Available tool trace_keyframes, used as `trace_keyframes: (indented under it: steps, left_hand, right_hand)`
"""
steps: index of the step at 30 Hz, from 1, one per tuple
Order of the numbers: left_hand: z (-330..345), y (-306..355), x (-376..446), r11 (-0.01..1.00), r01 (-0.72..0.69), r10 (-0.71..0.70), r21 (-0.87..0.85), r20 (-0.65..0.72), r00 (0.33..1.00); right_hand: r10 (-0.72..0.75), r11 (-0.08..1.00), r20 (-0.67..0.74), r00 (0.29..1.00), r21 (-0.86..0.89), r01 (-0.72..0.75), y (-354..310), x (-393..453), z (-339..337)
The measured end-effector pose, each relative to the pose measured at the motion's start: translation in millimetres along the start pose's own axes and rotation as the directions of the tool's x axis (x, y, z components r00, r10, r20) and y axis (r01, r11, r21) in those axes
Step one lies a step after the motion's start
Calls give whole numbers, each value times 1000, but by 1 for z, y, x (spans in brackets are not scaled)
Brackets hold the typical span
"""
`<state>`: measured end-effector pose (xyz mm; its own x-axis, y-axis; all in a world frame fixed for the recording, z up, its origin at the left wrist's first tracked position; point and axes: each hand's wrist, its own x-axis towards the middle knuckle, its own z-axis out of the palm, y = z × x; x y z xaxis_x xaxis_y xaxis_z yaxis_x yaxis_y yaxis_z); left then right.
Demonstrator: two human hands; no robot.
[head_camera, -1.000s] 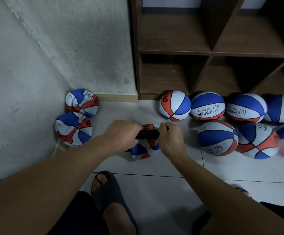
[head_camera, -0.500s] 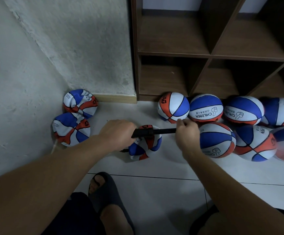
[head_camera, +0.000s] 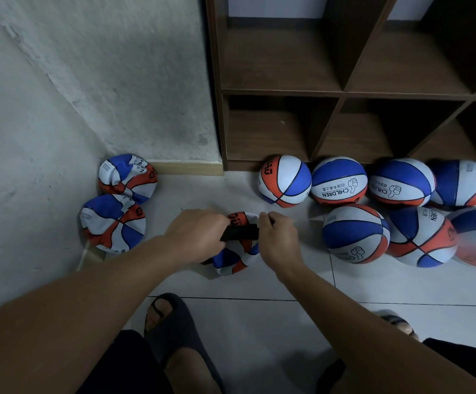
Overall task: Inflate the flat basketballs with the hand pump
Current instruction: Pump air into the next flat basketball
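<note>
1. Presently our left hand (head_camera: 197, 231) wraps the hand pump (head_camera: 239, 232) barrel, steadying it over the flat basketball (head_camera: 235, 251); our right hand (head_camera: 278, 237) grips the handle end, pushed close in.
2. Pump: matte black, short cylinder. Ball beneath: crumpled, soft panels on the tiled floor (head_camera: 259, 322).
3. Two more collapsed balls (head_camera: 117, 200) sit in the wall corner; round balls (head_camera: 373, 203) line the wooden shelf (head_camera: 342, 93), probably sorted as done.

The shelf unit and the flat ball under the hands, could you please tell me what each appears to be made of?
The shelf unit looks like dark brown wood or wood-look laminate board, matte, with faint grain on its flat panels. The flat ball looks like soft rubber or synthetic leather, low sheen: its blue, white and orange panels crumple and fold.
</note>
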<state>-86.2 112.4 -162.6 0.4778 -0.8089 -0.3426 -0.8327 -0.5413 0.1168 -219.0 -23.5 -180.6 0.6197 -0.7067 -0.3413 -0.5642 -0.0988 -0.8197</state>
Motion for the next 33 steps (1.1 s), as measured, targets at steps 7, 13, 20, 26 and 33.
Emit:
trace_keyframes:
  steps: [7, 13, 20, 26, 33]
  left_hand:
    - [3, -16, 2, 995, 46, -48, -91, -28, 998]
    - [4, -22, -1, 992, 75, -79, -104, -39, 996]
    - [-5, -7, 0, 996, 76, -79, -46, -55, 995]
    - [-1, 1, -3, 998, 38, -40, -53, -34, 999]
    - [-6, -4, -2, 1000, 1, -2, -18, -46, 999]
  right_hand:
    - [72, 997, -9, 997, 10, -72, -8, 24, -40]
    - [155, 984, -122, 980, 111, -141, -3, 45, -75]
    - [53, 995, -150, 987, 95, -39, -13, 9, -21]
    - [29, 997, -69, 997, 71, -24, -13, -5, 0]
    - [28, 999, 18, 999, 41, -28, -12, -2, -2]
